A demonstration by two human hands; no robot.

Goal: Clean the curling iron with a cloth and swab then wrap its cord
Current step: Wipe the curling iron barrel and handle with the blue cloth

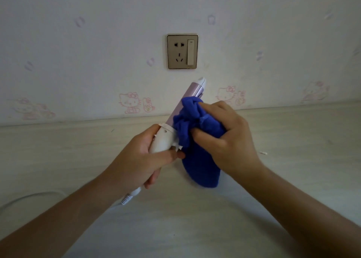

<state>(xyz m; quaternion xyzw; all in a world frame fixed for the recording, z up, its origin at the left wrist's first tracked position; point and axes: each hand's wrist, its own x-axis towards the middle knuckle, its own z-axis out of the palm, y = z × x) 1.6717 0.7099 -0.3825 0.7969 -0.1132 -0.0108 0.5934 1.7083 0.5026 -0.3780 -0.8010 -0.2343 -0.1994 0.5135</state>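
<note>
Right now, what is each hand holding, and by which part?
The left hand grips the curling iron by its white handle; the right hand holds the bunched blue cloth against the barrel.

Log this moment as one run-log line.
phase: wiping | left hand: grips curling iron handle | right hand: holds blue cloth against barrel | cord: loose on table

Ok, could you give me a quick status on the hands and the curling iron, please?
Left hand grips iron at handle. Right hand holds cloth against barrel. Cord loose, swab on table, nothing blocking.
</note>
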